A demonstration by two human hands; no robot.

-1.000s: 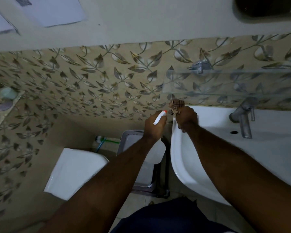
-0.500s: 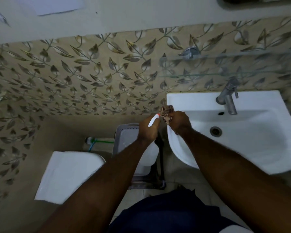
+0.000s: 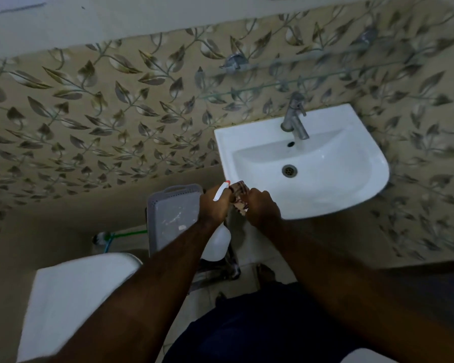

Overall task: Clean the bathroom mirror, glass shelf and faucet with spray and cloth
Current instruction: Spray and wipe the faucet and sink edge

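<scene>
My left hand [image 3: 213,205] grips a white spray bottle [image 3: 217,242] by its neck, its red-tipped nozzle pointing up and right toward the cloth. My right hand [image 3: 262,209] holds a bunched brown patterned cloth [image 3: 239,195] right against the nozzle, in front of the sink's left front edge. The metal faucet [image 3: 294,119] stands at the back of the white sink [image 3: 351,179]. Above it the glass shelf [image 3: 286,82] runs along the leaf-patterned wall on metal brackets. The mirror is almost out of view at the top edge.
A grey perforated plastic basket [image 3: 173,218] stands on the floor left of the sink. A white toilet cistern lid [image 3: 71,297] lies at lower left, with a toilet brush [image 3: 102,238] behind it. Leaf-patterned tiles [image 3: 89,113] cover the wall.
The view has tilted down and pulled back, so the sink and faucet now show whole and the mirror has slid off the top. Both hands stay together with bottle and cloth.
</scene>
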